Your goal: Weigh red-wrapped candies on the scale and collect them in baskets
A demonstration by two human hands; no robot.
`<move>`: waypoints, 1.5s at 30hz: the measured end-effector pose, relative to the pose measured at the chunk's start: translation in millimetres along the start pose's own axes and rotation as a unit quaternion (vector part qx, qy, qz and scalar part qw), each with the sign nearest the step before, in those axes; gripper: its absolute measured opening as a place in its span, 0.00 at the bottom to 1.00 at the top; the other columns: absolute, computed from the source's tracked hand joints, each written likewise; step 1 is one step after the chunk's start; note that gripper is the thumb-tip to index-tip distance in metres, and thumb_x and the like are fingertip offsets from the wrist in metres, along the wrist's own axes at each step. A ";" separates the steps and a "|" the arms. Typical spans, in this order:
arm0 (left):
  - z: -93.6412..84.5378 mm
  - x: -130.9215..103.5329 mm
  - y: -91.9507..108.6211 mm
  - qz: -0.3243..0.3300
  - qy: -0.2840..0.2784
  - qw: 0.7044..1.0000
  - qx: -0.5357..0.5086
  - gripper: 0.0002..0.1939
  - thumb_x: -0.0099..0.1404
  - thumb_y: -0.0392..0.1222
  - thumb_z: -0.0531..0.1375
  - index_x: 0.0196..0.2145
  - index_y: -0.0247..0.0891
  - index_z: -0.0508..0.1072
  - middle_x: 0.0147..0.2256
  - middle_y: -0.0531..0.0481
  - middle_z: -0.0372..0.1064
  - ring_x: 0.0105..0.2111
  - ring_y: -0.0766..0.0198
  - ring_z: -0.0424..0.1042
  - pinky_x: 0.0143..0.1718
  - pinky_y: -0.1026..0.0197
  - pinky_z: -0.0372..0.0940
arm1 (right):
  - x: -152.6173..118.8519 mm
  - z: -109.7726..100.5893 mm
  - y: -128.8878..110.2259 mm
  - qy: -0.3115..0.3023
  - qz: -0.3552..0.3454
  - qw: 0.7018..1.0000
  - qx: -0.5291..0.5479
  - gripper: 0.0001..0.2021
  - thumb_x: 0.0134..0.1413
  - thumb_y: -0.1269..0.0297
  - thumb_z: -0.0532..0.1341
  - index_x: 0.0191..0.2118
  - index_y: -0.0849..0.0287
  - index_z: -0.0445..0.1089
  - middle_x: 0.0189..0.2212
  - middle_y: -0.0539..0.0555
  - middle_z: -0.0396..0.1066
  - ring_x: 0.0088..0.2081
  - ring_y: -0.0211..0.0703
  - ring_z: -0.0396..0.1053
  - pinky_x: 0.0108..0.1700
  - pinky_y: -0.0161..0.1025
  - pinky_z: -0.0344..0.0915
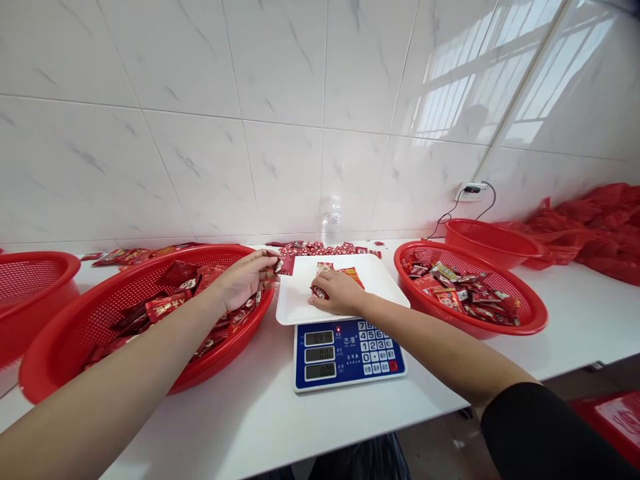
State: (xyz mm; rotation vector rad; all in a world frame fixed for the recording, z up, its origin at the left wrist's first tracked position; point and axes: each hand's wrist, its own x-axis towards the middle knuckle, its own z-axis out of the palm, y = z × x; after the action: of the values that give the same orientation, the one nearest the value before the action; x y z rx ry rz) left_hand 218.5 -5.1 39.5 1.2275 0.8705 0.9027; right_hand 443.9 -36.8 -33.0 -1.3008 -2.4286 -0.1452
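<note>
Between the fingertips of my left hand (246, 279) is a small dark red packet (285, 265), held over the gap between the large left basket and the scale. My right hand (341, 293) rests on the white weighing tray (295, 308), its fingers curled over a red packet (319, 292). A red and yellow packet (353, 276) and a pale patterned packet (325, 267) lie beside that hand, partly hidden by it. The blue scale (350, 353) shows lit digits I cannot read surely. Under my left arm the red basket (55, 347) holds many red packets.
Another red basket (537, 319) with packets stands right of the scale, a red basin (493, 241) behind it. Small packets (320, 249) and a clear bottle (331, 223) line the wall. Red bags (605, 223) are heaped far right; a further red basket (37, 267) stands far left.
</note>
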 end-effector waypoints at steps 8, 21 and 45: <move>2.4 -1.8 0.9 -0.006 0.018 1.000 0.013 0.03 0.59 0.32 0.59 0.32 0.36 0.68 0.26 0.53 0.69 0.22 0.70 0.68 0.22 0.70 0.64 | -1.3 -5.9 8.1 0.129 0.069 0.980 0.133 0.07 0.56 0.60 0.58 0.34 0.57 0.69 0.34 0.52 0.70 0.34 0.39 0.66 0.37 0.36 0.60; -1.0 0.4 -3.0 -0.005 0.019 1.000 0.002 0.05 0.56 0.33 0.62 0.30 0.37 0.68 0.27 0.52 0.69 0.22 0.68 0.70 0.20 0.69 0.65 | -21.6 -68.8 64.8 0.352 0.271 0.852 0.276 0.15 0.56 0.50 0.54 0.36 0.58 0.62 0.21 0.46 0.62 0.19 0.33 0.59 0.20 0.32 0.56; -5.4 4.6 -10.3 -0.014 -0.004 0.999 0.044 0.09 0.56 0.39 0.65 0.33 0.38 0.69 0.28 0.53 0.70 0.25 0.69 0.70 0.24 0.69 0.66 | -25.4 -27.4 46.5 -0.047 0.029 0.990 -0.132 0.25 0.61 0.67 0.54 0.63 0.44 0.54 0.65 0.52 0.49 0.66 0.55 0.43 0.60 0.56 0.51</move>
State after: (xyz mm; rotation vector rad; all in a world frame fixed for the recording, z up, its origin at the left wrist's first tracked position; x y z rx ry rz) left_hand 216.4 0.0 28.3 1.2915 0.9270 0.8448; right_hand 502.4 -37.5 -21.4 -1.5199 -2.5121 -0.4108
